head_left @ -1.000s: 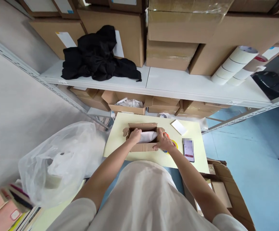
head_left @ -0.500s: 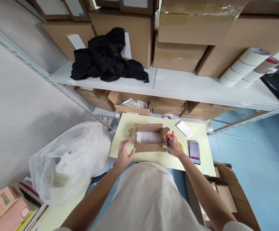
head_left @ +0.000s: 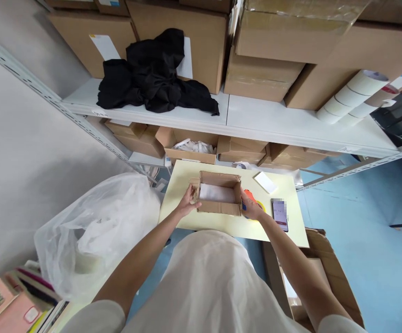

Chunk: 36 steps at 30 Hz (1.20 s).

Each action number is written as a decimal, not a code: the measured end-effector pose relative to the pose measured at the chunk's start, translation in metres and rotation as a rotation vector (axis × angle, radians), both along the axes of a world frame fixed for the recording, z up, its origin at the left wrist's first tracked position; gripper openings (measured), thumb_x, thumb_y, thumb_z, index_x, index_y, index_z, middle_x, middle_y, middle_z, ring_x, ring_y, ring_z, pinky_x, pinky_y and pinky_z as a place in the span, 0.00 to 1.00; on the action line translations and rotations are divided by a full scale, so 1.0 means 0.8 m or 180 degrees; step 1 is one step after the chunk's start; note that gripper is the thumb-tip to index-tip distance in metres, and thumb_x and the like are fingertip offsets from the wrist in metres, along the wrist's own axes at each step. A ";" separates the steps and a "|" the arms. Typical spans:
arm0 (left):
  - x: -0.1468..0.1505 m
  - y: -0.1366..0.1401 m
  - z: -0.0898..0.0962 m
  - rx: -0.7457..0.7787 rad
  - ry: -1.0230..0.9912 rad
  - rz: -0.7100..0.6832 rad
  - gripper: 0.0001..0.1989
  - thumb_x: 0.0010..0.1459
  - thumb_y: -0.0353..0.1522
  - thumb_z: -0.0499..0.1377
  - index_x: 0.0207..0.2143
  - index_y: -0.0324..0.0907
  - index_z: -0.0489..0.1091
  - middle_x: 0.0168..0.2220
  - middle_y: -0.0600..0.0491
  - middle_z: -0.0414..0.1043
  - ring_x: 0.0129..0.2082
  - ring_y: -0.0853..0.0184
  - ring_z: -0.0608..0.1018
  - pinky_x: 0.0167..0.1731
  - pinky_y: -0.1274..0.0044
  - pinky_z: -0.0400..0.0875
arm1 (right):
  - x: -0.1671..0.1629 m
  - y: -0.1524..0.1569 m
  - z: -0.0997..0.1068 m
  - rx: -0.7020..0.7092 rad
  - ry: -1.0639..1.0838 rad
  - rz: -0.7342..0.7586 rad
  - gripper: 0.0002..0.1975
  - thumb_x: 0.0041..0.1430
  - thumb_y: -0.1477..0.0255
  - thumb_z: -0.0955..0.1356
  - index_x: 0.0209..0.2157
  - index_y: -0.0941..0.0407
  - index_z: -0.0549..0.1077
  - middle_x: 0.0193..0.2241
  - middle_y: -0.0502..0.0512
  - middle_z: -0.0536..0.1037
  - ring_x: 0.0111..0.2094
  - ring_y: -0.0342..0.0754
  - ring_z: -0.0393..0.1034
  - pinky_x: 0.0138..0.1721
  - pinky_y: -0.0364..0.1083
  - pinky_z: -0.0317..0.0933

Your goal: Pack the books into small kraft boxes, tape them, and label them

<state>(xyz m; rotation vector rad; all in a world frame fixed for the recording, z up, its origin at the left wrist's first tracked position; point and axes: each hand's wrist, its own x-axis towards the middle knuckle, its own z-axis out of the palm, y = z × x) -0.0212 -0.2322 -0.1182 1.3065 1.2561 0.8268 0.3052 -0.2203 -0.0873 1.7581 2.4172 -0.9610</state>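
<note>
A small cardboard box (head_left: pixel 220 208) with its top open is on the pale yellow table (head_left: pixel 183 175). White wrapped material (head_left: pixel 216 193) lies inside it. My left hand (head_left: pixel 188 203) grips the box's left end, fingers at the side flap (head_left: pixel 194 182) and thumb by the near corner. At the right end, my right hand (head_left: pixel 251 206) presses against the wall, its fingertips partly hidden. Just beyond that hand, and partly covered by it, is an orange and blue tool (head_left: pixel 249 195), possibly a tape dispenser, with a yellow ring (head_left: pixel 261 205) beside it.
A white box (head_left: pixel 265 182) and a phone (head_left: pixel 279 215) lie on the table's right side. Behind stands a shelf (head_left: pixel 256 111) with cartons, black cloth (head_left: pixel 155 78) and tape rolls (head_left: pixel 351 97). A plastic bag (head_left: pixel 97 236) bulges at left; a large open carton (head_left: pixel 332 263) stands at lower right.
Both hands have closed in on the ends of the box. The box has shifted slightly right and away from me, and the view has moved a little.
</note>
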 end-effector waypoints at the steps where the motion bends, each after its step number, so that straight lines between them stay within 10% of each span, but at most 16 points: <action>1: 0.000 0.000 0.000 0.0099 0.0037 -0.0071 0.60 0.43 0.54 0.61 0.65 0.46 0.24 0.66 0.38 0.40 0.65 0.54 0.51 0.59 0.62 0.55 | -0.001 -0.003 -0.002 -0.0001 0.0136 0.0068 0.54 0.45 0.78 0.65 0.65 0.56 0.26 0.66 0.59 0.43 0.65 0.52 0.44 0.61 0.54 0.51; 6: -0.005 0.008 0.010 0.0823 0.0685 -0.0551 0.66 0.37 0.54 0.65 0.66 0.38 0.29 0.66 0.35 0.37 0.65 0.49 0.48 0.61 0.60 0.48 | -0.001 -0.011 -0.010 0.0122 0.0366 0.0064 0.56 0.46 0.80 0.67 0.65 0.52 0.24 0.67 0.58 0.35 0.66 0.52 0.35 0.63 0.53 0.46; 16: -0.041 0.028 0.036 0.1488 0.2453 -0.2230 0.57 0.42 0.55 0.61 0.66 0.38 0.40 0.67 0.39 0.36 0.66 0.48 0.43 0.61 0.58 0.42 | 0.004 -0.013 -0.003 0.0097 0.0385 0.0139 0.52 0.48 0.70 0.71 0.66 0.48 0.35 0.67 0.58 0.37 0.63 0.56 0.50 0.54 0.54 0.60; 24: -0.016 0.029 0.012 0.1337 0.1732 -0.0764 0.24 0.63 0.40 0.45 0.56 0.37 0.62 0.61 0.44 0.59 0.62 0.62 0.61 0.59 0.69 0.59 | -0.006 0.000 -0.009 0.0420 0.1005 -0.0849 0.25 0.58 0.64 0.64 0.56 0.54 0.63 0.52 0.61 0.72 0.50 0.54 0.69 0.52 0.54 0.62; 28: 0.005 0.023 -0.005 0.1201 0.1613 0.0145 0.26 0.61 0.37 0.48 0.59 0.36 0.57 0.62 0.43 0.56 0.61 0.59 0.61 0.59 0.66 0.59 | -0.019 0.018 -0.014 0.0621 0.1049 -0.1320 0.37 0.49 0.68 0.69 0.60 0.51 0.55 0.55 0.61 0.66 0.51 0.54 0.67 0.52 0.56 0.61; 32: 0.018 0.017 -0.014 0.0895 0.1570 0.0267 0.26 0.62 0.35 0.46 0.61 0.34 0.55 0.62 0.41 0.56 0.61 0.56 0.62 0.59 0.63 0.59 | -0.023 0.038 -0.009 0.0579 0.1158 -0.0936 0.54 0.41 0.74 0.71 0.65 0.48 0.38 0.63 0.61 0.52 0.62 0.56 0.52 0.58 0.57 0.53; 36: 0.019 0.013 -0.016 0.0740 0.1514 0.0260 0.25 0.62 0.34 0.47 0.61 0.37 0.56 0.59 0.43 0.61 0.58 0.58 0.67 0.56 0.66 0.63 | -0.021 0.043 -0.001 0.0508 0.1047 -0.0751 0.53 0.40 0.73 0.71 0.65 0.46 0.40 0.59 0.59 0.59 0.59 0.57 0.56 0.57 0.58 0.56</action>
